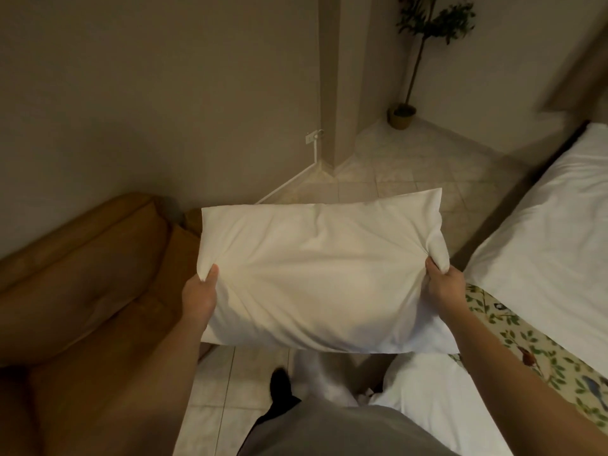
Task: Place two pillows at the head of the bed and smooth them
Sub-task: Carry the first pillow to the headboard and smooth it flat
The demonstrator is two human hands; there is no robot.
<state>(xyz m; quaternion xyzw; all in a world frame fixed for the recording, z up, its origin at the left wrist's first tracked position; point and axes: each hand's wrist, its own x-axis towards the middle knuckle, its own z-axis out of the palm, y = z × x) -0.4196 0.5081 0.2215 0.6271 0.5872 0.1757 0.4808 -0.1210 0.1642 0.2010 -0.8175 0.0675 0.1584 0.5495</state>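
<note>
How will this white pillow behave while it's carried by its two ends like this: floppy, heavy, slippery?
Probably soft and floppy: the pillow bunches into creases where the left hand and right hand pinch its ends. Likely light for its size, since fingertip grips alone hold it up. The smooth cover could slip, so a fuller grip seems safer.

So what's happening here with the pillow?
A person is holding a white pillow in the air, the left hand pinching its left edge and the right hand bunching its right edge. They stand on a tiled floor between a brown sofa and a bed with white bedding. The pillow is not yet on the bed.
</note>
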